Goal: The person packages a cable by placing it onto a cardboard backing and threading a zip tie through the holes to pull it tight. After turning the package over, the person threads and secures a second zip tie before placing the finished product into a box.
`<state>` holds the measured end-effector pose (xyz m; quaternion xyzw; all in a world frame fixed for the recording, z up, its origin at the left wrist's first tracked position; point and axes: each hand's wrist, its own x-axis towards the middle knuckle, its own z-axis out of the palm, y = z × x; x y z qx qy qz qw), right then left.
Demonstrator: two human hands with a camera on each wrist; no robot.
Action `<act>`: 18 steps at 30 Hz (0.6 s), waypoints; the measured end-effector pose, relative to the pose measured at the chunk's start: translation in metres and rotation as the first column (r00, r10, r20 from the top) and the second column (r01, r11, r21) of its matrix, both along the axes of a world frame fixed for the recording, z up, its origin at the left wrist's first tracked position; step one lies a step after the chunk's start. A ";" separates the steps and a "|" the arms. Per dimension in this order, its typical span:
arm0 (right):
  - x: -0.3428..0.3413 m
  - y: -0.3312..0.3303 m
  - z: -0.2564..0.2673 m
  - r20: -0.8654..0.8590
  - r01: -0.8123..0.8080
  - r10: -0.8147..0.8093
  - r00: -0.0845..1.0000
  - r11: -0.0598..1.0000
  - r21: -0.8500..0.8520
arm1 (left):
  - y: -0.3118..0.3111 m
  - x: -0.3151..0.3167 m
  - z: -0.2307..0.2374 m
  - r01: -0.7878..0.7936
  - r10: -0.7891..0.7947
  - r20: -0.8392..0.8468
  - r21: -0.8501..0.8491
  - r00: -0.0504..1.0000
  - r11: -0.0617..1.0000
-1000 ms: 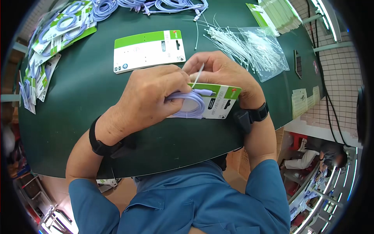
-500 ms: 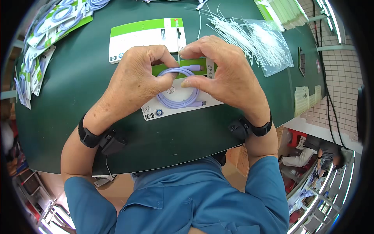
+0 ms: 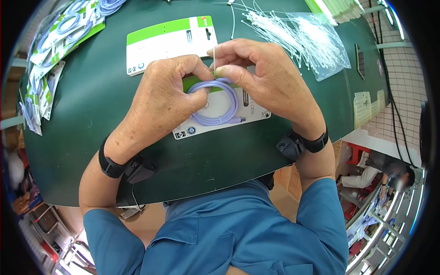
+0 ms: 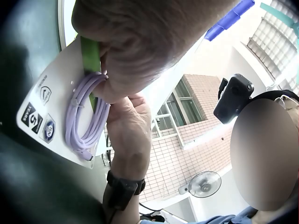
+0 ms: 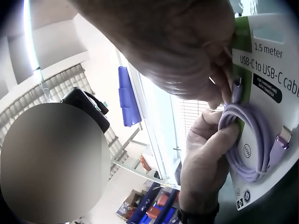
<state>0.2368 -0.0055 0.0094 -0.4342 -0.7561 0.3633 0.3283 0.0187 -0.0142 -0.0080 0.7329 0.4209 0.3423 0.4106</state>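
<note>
A lilac USB-C cable, wound in a coil, lies against a white and green retail card printed "USB-C to USB-C cable". My left hand pinches the coil and card at their upper left, thumb inside the loop. A thin white cable tie stands up from the top of the coil. My right hand pinches this tie between thumb and fingers. In the right wrist view both metal plugs of the cable show in front of the card. The back of the card is hidden.
Flat retail cards lie in a stack beyond my hands. Loose white cable ties spill from a clear bag at the back right. Carded lilac cables are heaped at the left. The green table's edge runs before my body.
The card has turned to lie flatter, facing up, and moved left. My left thumb has shifted inside the coil. My right thumb has risen from beside the coil to the upright tie.
</note>
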 end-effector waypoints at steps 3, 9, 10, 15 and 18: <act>-0.002 0.001 0.002 0.079 -0.044 0.038 0.996 0.997 0.069 | 0.000 0.000 0.001 -0.005 0.005 -0.010 -0.016 1.000 1.000; -0.007 0.000 -0.005 0.062 -0.011 0.003 0.998 0.990 0.141 | 0.002 -0.002 -0.004 -0.005 0.004 -0.015 -0.048 1.000 0.999; -0.008 0.001 -0.006 0.098 -0.007 -0.014 0.995 0.976 0.217 | 0.003 -0.002 -0.005 -0.005 0.005 0.005 -0.076 1.000 0.997; -0.015 0.001 -0.015 0.126 0.024 -0.084 0.988 0.906 0.422 | 0.004 -0.001 -0.008 0.012 -0.001 0.070 -0.162 0.998 0.987; -0.017 0.002 -0.017 0.119 0.040 -0.108 0.987 0.881 0.472 | 0.003 0.000 -0.009 0.024 -0.011 0.084 -0.167 0.996 0.986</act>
